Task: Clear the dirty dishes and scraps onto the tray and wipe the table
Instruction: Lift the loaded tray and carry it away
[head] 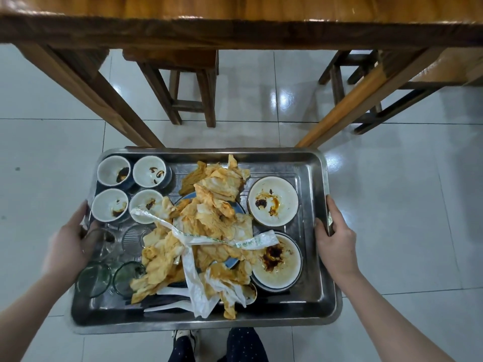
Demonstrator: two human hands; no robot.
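Note:
I hold a steel tray [317, 296] in the air above the floor, in front of the wooden table [235, 27]. My left hand [68, 246] grips its left rim and my right hand [337, 239] grips its right rim. On the tray sit several small white cups [113, 170] with sauce stains at the back left, two stained white bowls [273, 201] on the right, and several clear glasses [92, 279] at the front left. A heap of orange-stained napkins [209, 220] and torn wrappers covers a blue plate in the middle. White spoons [170, 305] lie at the front.
The table's legs [347, 111] slant down on both sides just beyond the tray. A wooden stool [188, 87] stands under the table, another [350, 74] at the right. Glossy white floor tiles [405, 205] lie all around. My legs and shoes [217, 346] show below the tray.

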